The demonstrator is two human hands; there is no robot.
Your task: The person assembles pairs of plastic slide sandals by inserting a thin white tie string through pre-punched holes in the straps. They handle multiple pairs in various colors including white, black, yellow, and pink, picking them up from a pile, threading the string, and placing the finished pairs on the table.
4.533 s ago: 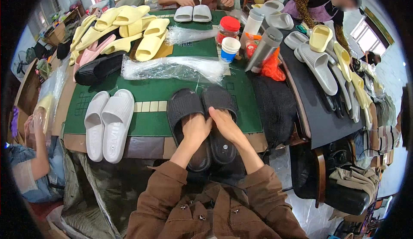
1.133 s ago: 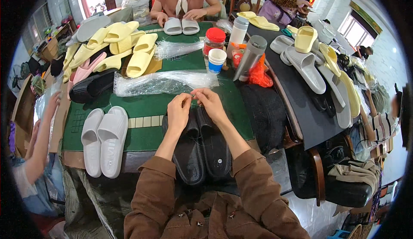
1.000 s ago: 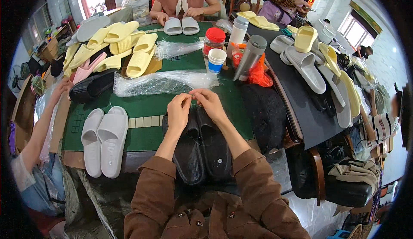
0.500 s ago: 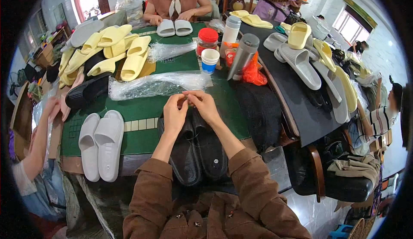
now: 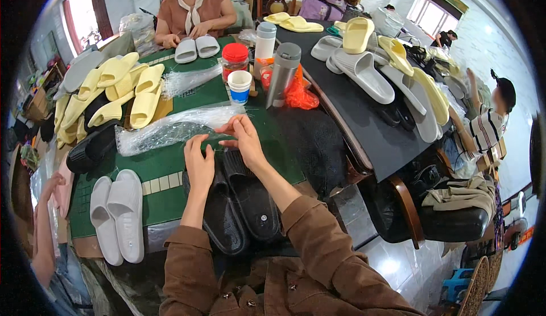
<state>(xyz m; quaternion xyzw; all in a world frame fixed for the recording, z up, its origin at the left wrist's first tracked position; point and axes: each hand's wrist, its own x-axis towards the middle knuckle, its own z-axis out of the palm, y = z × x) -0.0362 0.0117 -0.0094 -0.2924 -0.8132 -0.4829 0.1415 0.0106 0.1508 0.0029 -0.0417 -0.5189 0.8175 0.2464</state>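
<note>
Both hands, left hand (image 5: 199, 165) and right hand (image 5: 244, 140), meet mid-frame, seemingly pinching the clear bag (image 5: 170, 131), black slippers (image 5: 242, 208) lying lengthwise just below.

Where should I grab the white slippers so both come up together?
Probably pinch the white slippers at their near ends, coming from the table's near edge. They lie flat, side by side and touching, with those ends closest to the edge and nothing in the way.
</note>
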